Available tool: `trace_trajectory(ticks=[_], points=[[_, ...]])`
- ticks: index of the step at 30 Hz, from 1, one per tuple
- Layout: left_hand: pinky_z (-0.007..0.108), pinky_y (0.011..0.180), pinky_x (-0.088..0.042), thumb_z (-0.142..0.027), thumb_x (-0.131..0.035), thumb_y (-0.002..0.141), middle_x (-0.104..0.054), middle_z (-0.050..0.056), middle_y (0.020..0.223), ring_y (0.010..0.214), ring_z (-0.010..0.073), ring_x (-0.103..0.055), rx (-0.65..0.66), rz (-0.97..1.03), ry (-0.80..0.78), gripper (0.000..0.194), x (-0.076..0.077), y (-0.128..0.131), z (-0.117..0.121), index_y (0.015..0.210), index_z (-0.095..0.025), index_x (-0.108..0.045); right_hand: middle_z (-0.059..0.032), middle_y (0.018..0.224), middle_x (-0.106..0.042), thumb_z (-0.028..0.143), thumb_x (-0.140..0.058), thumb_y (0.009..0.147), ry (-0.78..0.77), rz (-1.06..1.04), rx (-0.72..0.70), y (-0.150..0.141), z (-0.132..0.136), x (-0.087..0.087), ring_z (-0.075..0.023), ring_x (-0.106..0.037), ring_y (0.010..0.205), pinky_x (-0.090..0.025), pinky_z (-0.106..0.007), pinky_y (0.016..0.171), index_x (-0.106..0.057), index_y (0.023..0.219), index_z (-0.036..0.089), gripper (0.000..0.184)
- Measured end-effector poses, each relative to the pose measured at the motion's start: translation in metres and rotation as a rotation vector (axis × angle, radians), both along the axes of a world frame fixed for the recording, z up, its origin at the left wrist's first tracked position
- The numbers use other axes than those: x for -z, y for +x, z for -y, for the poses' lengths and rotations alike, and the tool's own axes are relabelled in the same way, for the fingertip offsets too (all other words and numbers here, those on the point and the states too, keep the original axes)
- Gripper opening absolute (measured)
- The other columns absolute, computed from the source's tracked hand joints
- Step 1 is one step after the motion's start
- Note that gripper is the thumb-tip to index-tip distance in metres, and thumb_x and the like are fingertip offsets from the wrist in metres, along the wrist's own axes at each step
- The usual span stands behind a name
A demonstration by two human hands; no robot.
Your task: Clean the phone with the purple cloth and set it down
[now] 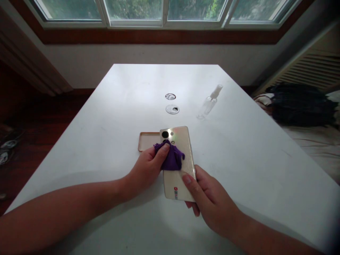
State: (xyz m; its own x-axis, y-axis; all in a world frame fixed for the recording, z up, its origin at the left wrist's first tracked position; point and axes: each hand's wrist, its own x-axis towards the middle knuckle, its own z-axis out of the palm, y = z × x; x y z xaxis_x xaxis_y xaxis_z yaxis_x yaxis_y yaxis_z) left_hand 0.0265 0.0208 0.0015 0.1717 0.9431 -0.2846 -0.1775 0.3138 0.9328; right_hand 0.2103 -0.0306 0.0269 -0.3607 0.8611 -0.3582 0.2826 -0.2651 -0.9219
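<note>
A pale gold smartphone [176, 180] is held above the table with its back and camera lenses facing up. My right hand [212, 200] grips its lower right side, thumb on the back and fingers underneath. In my left hand [147, 164] a purple cloth [172, 159] is pinched and pressed against the phone's back, just below and over part of the cameras. The thumb lies on top of the cloth; the other fingers are mostly hidden. Behind the phone, a shallow phone case [148, 141] with a brownish rim lies on the table, partly covered by the phone and my left hand.
A clear spray bottle [209, 102] with a whitish top is at the back right of the white table [119, 106]. Two round pieces, a ring [170, 96] and a disc [172, 109], are near the middle. Dark fabric [302, 104] lies beyond the right edge.
</note>
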Motion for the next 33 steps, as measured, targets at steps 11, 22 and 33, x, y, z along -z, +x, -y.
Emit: trace_trajectory(ticks=[11, 22, 33], points=[[0.029, 0.083, -0.053, -0.038, -0.076, 0.084, -0.072, 0.01, 0.107, 0.092, 0.0183, -0.066, 0.365, 0.047, 0.074, 0.037, -0.005, -0.009, 0.01, 0.11, -0.014, -0.064, 0.0061, 0.052, -0.053, 0.064, -0.048, 0.097, -0.112, -0.169, 0.224, -0.007, 0.001, 0.007, -0.0066, -0.04, 0.037, -0.031, -0.016, 0.035, -0.053, 0.091, 0.02, 0.044], [0.028, 0.074, -0.051, -0.045, -0.07, 0.088, -0.068, 0.008, 0.09, 0.08, 0.0174, -0.063, 0.525, 0.065, 0.044, 0.037, 0.004, -0.01, 0.021, 0.101, -0.01, -0.063, 0.0072, 0.055, -0.048, 0.062, -0.049, 0.097, -0.024, -0.135, 0.219, -0.006, 0.0, 0.007, -0.0069, -0.043, 0.04, -0.036, -0.016, 0.036, -0.052, 0.092, 0.02, 0.043], [0.023, 0.06, -0.045, -0.057, -0.052, 0.095, -0.06, 0.002, 0.072, 0.065, 0.0118, -0.052, 0.266, -0.11, 0.116, 0.048, -0.004, -0.01, 0.012, 0.076, -0.013, -0.057, 0.004, 0.061, -0.058, 0.058, -0.044, 0.101, 0.005, -0.117, 0.037, 0.002, 0.002, 0.008, -0.0059, -0.048, 0.044, -0.038, -0.015, 0.041, -0.053, 0.098, 0.019, 0.04]])
